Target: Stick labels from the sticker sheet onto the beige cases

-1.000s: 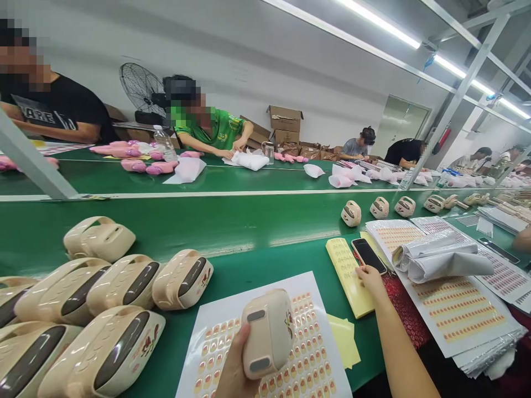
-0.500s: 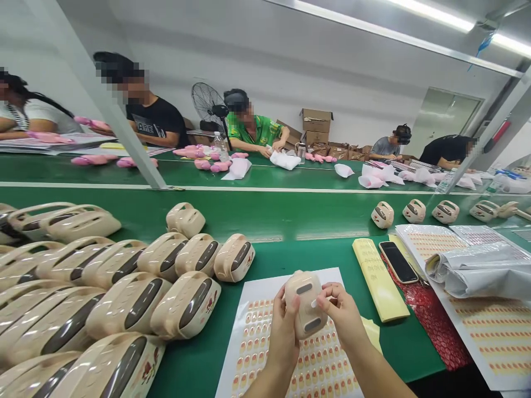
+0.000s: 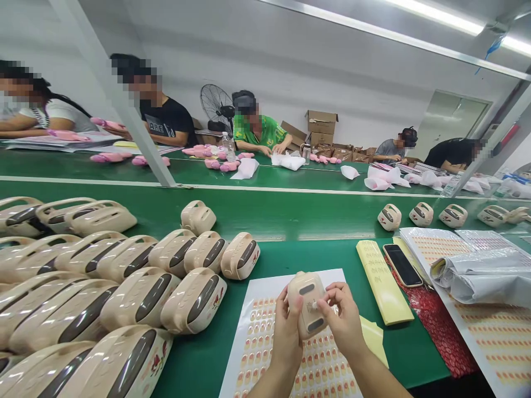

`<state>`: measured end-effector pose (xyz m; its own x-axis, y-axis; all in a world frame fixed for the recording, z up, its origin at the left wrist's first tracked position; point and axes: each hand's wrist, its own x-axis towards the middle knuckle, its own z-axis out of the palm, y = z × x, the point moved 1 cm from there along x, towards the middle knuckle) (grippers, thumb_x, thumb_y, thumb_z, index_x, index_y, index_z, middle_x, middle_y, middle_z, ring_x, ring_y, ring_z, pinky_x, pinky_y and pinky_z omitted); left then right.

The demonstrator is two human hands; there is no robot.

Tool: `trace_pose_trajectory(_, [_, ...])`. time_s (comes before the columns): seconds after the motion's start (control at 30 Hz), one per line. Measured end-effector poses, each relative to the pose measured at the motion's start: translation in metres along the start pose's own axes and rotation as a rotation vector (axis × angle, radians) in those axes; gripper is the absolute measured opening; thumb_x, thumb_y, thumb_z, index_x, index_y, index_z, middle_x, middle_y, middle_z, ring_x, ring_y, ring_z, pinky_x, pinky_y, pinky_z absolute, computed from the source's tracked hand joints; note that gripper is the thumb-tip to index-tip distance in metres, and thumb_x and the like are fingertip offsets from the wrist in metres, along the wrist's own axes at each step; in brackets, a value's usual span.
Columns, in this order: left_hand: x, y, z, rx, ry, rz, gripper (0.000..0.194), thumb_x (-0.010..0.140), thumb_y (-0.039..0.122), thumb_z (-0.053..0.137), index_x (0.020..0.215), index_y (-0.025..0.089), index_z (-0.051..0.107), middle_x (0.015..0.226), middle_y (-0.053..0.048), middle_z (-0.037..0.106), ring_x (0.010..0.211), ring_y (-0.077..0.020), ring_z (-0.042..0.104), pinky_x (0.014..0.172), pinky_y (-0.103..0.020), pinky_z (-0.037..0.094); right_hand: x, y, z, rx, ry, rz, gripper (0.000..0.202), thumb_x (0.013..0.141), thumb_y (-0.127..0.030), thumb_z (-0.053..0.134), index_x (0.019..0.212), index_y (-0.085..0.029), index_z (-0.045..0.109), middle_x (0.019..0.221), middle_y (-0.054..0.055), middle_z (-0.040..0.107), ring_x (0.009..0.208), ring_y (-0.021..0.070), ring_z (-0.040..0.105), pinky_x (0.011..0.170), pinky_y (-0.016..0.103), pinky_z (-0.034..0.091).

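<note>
A cream plastic case [image 3: 307,320] with two dark oval pads is held up over a sticker sheet [image 3: 253,342] on the green table. My left hand [image 3: 287,326] grips the case along its left side, thumb on its face. At the right side of the case, my right hand [image 3: 342,315] pinches a small white piece [image 3: 315,304] between thumb and fingers, against or just over the face. Fine print shows beside that piece. Rows of orange and yellow stickers lie on the sheet beneath both hands.
Many cream cases with dark panels [image 3: 194,301] crowd the left. On the right lie a yellow paper strip [image 3: 384,282], a phone [image 3: 402,265], red bubble wrap [image 3: 442,331] and more sticker sheets [image 3: 493,337]. Beyond the green conveyor [image 3: 265,213], several people sit working.
The whole view has shifted slightly, moving the scene to the right. My hands still hold the case, and print beside the small white piece now shows more clearly.
</note>
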<state>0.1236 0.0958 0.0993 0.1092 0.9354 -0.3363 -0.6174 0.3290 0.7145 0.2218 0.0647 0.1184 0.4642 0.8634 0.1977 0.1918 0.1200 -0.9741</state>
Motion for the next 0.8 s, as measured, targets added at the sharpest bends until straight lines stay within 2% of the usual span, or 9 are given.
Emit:
trace_pose_trajectory(0.1, [0.002, 0.002, 0.0, -0.027, -0.001, -0.033, 0.047, 0.065, 0.046, 0.069, 0.103, 0.021, 0.058, 0.095, -0.004, 0.066, 0.09, -0.0244, 0.062, 0.069, -0.031, 0.052, 0.008, 0.008, -0.009, 0.104, 0.028, 0.073, 0.026, 0.076, -0.047, 0.051, 0.073, -0.021, 0.054, 0.083, 0.004, 0.053, 0.074, 0.0158, 0.051, 0.068, 0.028, 0.044])
trace_pose_trajectory(0.17, [0.004, 0.002, 0.0, -0.094, -0.029, -0.1, 0.047, 0.067, 0.052, 0.064, 0.101, 0.02, 0.061, 0.093, -0.005, 0.069, 0.092, -0.0263, 0.063, 0.071, -0.034, 0.051, 0.015, 0.017, -0.016, 0.011, 0.035, 0.138, 0.027, 0.075, -0.045, 0.052, 0.087, -0.021, 0.054, 0.088, 0.003, 0.056, 0.068, 0.0139, 0.051, 0.065, 0.028, 0.044])
trace_pose_trajectory(0.3, [0.006, -0.002, -0.003, -0.146, -0.164, -0.226, 0.055, 0.064, 0.065, 0.057, 0.095, 0.02, 0.066, 0.089, -0.008, 0.071, 0.095, -0.0319, 0.062, 0.077, -0.041, 0.05, 0.026, 0.035, -0.019, -0.154, -0.297, 0.339, 0.045, 0.073, -0.043, 0.054, 0.112, -0.021, 0.049, 0.074, 0.0, 0.06, 0.046, 0.0115, 0.047, 0.047, 0.025, 0.038])
trace_pose_trajectory(0.43, [0.004, 0.007, -0.016, 0.209, -0.41, -0.02, 0.063, 0.049, 0.065, 0.069, 0.098, 0.026, 0.066, 0.088, -0.01, 0.071, 0.093, -0.0348, 0.062, 0.079, -0.049, 0.048, 0.043, 0.035, -0.018, -0.152, -0.313, 0.268, 0.046, 0.075, -0.05, 0.047, 0.109, -0.019, 0.052, 0.06, -0.002, 0.06, 0.05, 0.0151, 0.052, 0.048, 0.025, 0.038])
trace_pose_trajectory(0.53, [0.015, 0.039, -0.024, 0.451, -0.478, 0.154, 0.079, 0.027, 0.04, 0.086, 0.103, 0.032, 0.064, 0.101, -0.007, 0.069, 0.1, -0.0355, 0.06, 0.086, -0.05, 0.044, 0.068, 0.024, -0.015, -0.229, -0.264, 0.036, 0.043, 0.074, -0.042, 0.051, 0.111, -0.019, 0.051, 0.063, -0.002, 0.064, 0.053, 0.0158, 0.056, 0.054, 0.027, 0.042])
trace_pose_trajectory(0.6, [0.035, 0.072, -0.027, 0.634, -0.426, 0.292, 0.074, 0.028, 0.036, 0.086, 0.099, 0.03, 0.066, 0.112, -0.007, 0.065, 0.11, -0.0338, 0.054, 0.095, -0.046, 0.04, 0.089, 0.016, -0.007, -0.298, -0.247, -0.202, 0.038, 0.075, -0.032, 0.05, 0.112, -0.022, 0.052, 0.081, 0.001, 0.069, 0.068, 0.0171, 0.062, 0.066, 0.028, 0.046])
trace_pose_trajectory(0.67, [0.065, 0.106, -0.026, 0.777, -0.261, 0.439, 0.053, 0.054, 0.044, 0.076, 0.103, 0.027, 0.063, 0.125, -0.006, 0.057, 0.123, -0.0288, 0.042, 0.103, -0.043, 0.031, 0.111, 0.01, 0.009, -0.423, -0.287, -0.377, 0.039, 0.077, -0.024, 0.047, 0.117, -0.024, 0.05, 0.102, 0.003, 0.068, 0.087, 0.0178, 0.063, 0.078, 0.029, 0.046])
trace_pose_trajectory(0.73, [0.099, 0.132, -0.023, 0.94, -0.058, 0.545, 0.046, 0.071, 0.037, 0.066, 0.113, 0.022, 0.056, 0.135, -0.008, 0.046, 0.129, -0.0277, 0.032, 0.106, -0.047, 0.023, 0.131, 0.009, 0.032, -0.572, -0.34, -0.441, 0.045, 0.08, -0.018, 0.043, 0.124, -0.023, 0.045, 0.115, 0.004, 0.063, 0.099, 0.0177, 0.06, 0.084, 0.028, 0.045])
trace_pose_trajectory(0.8, [0.128, 0.145, -0.02, 1.107, 0.079, 0.564, 0.035, 0.08, 0.031, 0.059, 0.112, 0.018, 0.054, 0.129, -0.01, 0.049, 0.12, -0.028, 0.042, 0.099, -0.053, 0.031, 0.147, 0.012, 0.057, -0.669, -0.368, -0.436, 0.049, 0.081, -0.014, 0.04, 0.129, -0.021, 0.041, 0.121, 0.005, 0.059, 0.105, 0.0181, 0.058, 0.087, 0.028, 0.043])
